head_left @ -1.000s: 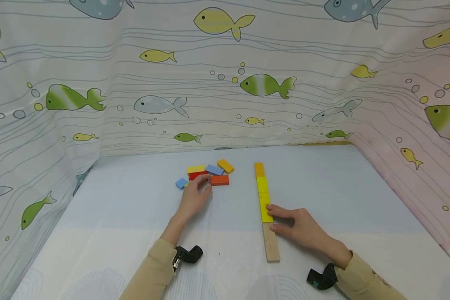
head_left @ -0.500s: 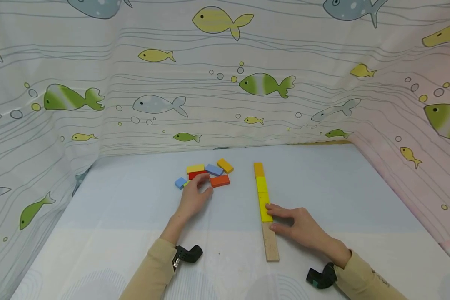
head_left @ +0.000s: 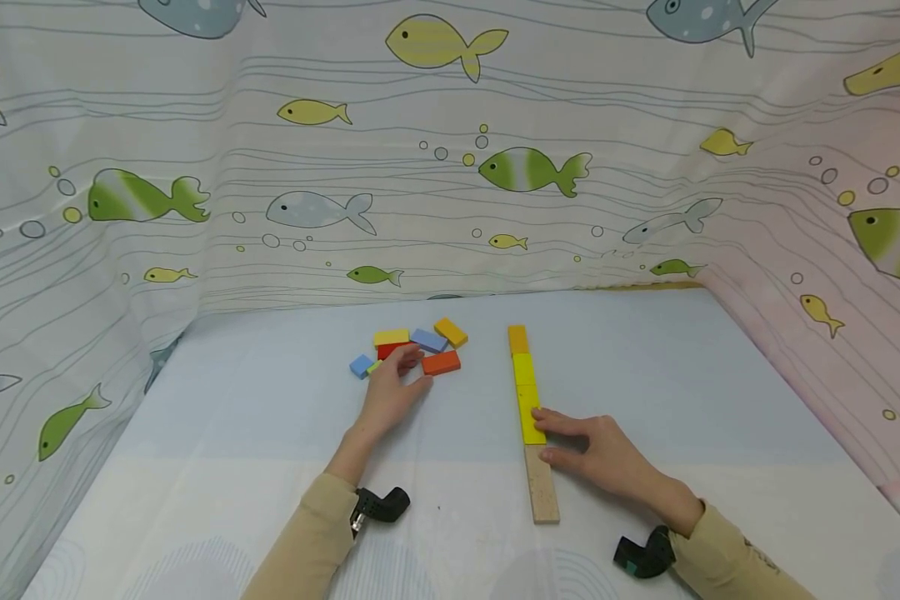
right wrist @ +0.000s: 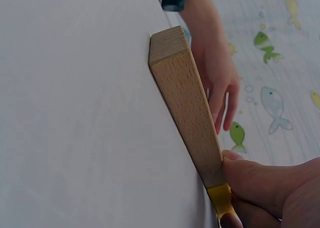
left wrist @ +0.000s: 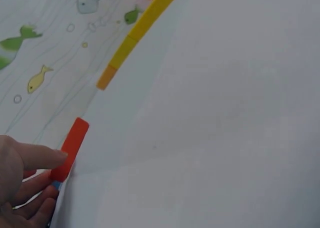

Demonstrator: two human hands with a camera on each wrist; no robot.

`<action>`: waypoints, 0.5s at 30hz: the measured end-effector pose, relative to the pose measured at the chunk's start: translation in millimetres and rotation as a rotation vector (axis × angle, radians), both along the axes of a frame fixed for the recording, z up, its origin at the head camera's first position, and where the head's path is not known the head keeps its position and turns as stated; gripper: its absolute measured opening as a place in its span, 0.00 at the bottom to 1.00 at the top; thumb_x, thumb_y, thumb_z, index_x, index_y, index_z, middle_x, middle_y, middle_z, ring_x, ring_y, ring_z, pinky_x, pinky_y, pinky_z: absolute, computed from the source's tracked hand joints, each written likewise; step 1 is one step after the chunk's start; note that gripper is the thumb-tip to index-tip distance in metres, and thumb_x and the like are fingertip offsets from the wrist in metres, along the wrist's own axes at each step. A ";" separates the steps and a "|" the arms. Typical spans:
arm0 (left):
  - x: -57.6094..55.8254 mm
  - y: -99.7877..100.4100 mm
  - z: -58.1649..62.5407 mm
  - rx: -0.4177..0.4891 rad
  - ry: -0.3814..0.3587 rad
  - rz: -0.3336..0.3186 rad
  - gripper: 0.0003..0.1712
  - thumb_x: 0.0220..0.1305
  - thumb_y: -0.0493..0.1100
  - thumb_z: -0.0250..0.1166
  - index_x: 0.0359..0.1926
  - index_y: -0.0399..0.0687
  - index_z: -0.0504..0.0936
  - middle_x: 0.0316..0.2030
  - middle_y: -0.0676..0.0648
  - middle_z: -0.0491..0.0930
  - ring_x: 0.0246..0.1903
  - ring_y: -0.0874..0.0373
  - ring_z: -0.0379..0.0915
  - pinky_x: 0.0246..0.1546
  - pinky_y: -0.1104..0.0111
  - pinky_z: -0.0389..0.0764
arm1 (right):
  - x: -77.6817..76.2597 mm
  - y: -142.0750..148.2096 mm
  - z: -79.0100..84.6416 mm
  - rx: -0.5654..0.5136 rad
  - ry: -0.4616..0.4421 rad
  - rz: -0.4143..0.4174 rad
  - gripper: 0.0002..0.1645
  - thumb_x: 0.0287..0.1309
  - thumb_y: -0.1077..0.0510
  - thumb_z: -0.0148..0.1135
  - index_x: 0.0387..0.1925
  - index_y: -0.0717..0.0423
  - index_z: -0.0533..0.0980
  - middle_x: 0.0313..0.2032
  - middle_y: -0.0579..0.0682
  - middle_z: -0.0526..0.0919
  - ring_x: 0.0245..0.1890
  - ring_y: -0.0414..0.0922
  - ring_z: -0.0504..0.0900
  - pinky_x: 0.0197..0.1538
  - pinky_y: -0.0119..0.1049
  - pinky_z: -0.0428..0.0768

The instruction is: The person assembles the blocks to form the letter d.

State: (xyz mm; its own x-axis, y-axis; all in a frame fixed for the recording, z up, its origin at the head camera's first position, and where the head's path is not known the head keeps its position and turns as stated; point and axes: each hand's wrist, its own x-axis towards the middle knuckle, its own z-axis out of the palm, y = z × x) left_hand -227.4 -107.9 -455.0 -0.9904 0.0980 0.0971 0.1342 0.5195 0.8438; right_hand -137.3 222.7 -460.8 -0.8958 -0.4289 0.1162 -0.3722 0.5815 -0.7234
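Observation:
In the head view, my left hand [head_left: 392,392] is at the left end of an orange-red block [head_left: 441,363]. The thumb [left wrist: 52,157] overlaps the block's near side in the left wrist view, while the other fingers bend loosely at its end. Partly behind this hand lie a red block [head_left: 392,351] and a green one [head_left: 374,367]. My right hand [head_left: 607,454] touches a straight row of blocks. Its fingertips lie on a yellow block [head_left: 529,429], and the thumb rests against the plain wooden block [right wrist: 185,103]. Farther along come another yellow block [head_left: 524,369] and an orange one [head_left: 519,338].
Around the left hand lie a yellow block [head_left: 392,337], two blue blocks, one long [head_left: 429,339] and one small [head_left: 361,366], and an orange block [head_left: 451,332]. Everything sits on a pale table [head_left: 270,433] before a fish-print curtain [head_left: 420,267].
The orange-red block has turned slightly and shifted a little right, with the left hand moving the same way. The right hand and the row stay where they were.

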 end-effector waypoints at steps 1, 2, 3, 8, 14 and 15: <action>-0.6 0.5 0.2 0.002 0.002 -0.002 0.31 0.64 0.37 0.68 0.66 0.40 0.70 0.59 0.43 0.78 0.60 0.49 0.73 0.66 0.57 0.72 | 0.1 0.1 0.3 0.002 0.000 -0.001 0.30 0.58 0.42 0.69 0.60 0.50 0.80 0.63 0.42 0.78 0.66 0.49 0.74 0.64 0.52 0.75; -1.2 0.9 0.1 0.000 0.003 -0.004 0.31 0.64 0.37 0.68 0.67 0.40 0.70 0.59 0.42 0.78 0.60 0.48 0.73 0.66 0.56 0.73 | 0.1 0.2 0.4 0.003 -0.003 -0.004 0.31 0.58 0.42 0.70 0.60 0.50 0.80 0.63 0.41 0.78 0.66 0.48 0.74 0.64 0.52 0.75; -1.8 1.3 0.1 -0.003 0.004 -0.005 0.32 0.63 0.37 0.69 0.67 0.39 0.70 0.58 0.41 0.79 0.59 0.48 0.73 0.66 0.56 0.73 | 0.2 0.2 0.7 0.003 -0.006 -0.006 0.31 0.57 0.42 0.70 0.59 0.50 0.80 0.63 0.41 0.78 0.66 0.47 0.74 0.64 0.51 0.75; -5.0 3.6 -0.5 -0.011 -0.007 0.001 0.34 0.62 0.37 0.70 0.68 0.40 0.68 0.57 0.42 0.80 0.57 0.49 0.75 0.64 0.57 0.74 | 0.6 0.3 0.6 0.003 -0.004 -0.013 0.30 0.56 0.44 0.72 0.59 0.49 0.80 0.62 0.40 0.78 0.66 0.45 0.74 0.64 0.49 0.76; -4.9 7.3 2.8 -0.005 -0.006 -0.001 0.35 0.61 0.36 0.71 0.67 0.41 0.69 0.52 0.42 0.83 0.53 0.48 0.78 0.61 0.56 0.77 | -0.5 -0.3 -0.4 0.004 0.031 0.003 0.30 0.58 0.43 0.70 0.59 0.52 0.80 0.62 0.43 0.79 0.65 0.49 0.75 0.62 0.51 0.77; -4.8 7.8 3.4 -0.004 -0.010 0.001 0.34 0.61 0.37 0.71 0.67 0.42 0.70 0.52 0.43 0.83 0.52 0.48 0.79 0.61 0.57 0.78 | -0.5 -0.4 -0.3 0.006 0.034 0.002 0.30 0.58 0.43 0.70 0.59 0.51 0.80 0.62 0.43 0.79 0.65 0.49 0.76 0.62 0.51 0.77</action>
